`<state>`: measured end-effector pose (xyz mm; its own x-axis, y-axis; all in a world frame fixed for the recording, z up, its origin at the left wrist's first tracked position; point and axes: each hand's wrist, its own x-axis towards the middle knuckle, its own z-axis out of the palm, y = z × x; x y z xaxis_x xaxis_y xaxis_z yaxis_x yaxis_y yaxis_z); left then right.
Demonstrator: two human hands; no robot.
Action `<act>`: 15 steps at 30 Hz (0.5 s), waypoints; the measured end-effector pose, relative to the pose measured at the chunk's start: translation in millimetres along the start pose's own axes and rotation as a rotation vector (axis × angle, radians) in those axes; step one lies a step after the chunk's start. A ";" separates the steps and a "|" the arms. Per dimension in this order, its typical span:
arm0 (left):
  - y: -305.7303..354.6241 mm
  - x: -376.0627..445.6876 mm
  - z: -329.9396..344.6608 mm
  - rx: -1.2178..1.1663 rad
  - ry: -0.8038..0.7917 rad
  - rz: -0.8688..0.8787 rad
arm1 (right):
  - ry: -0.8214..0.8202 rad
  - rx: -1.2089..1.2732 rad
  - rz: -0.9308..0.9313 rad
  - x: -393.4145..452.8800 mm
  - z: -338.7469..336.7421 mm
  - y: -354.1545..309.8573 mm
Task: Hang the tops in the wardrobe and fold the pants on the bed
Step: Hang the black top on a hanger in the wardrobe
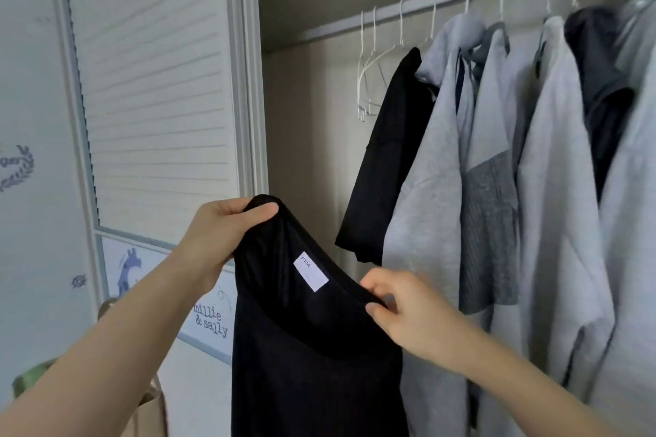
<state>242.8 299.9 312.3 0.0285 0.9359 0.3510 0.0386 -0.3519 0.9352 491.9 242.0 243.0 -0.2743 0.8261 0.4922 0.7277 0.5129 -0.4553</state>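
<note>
Black top (312,348), soft and limp, hangs from its neckline, pinched by left hand (216,234) and right hand (404,309) before the wardrobe rail (443,0).

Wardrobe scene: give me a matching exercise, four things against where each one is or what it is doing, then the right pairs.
Things:
1. left hand
2. right hand
3. empty white hangers
4. grey jackets

States:
A. hanging bare at the left end of the rail
B. hanging on the rail, right of a black garment
C. grips the higher end of the black top
D. pinches the lower end of the black top's neckline

Pairs: 1-C, 2-D, 3-A, 4-B
</note>
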 end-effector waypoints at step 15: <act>72.3 79.1 16.4 0.660 0.073 0.526 | 0.286 -0.178 -0.134 184.1 -114.5 -79.1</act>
<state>264.2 348.2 407.0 0.1424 0.6385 0.7563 0.6141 -0.6563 0.4383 455.8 326.8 454.5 -0.2060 0.6428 0.7378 0.8022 0.5427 -0.2488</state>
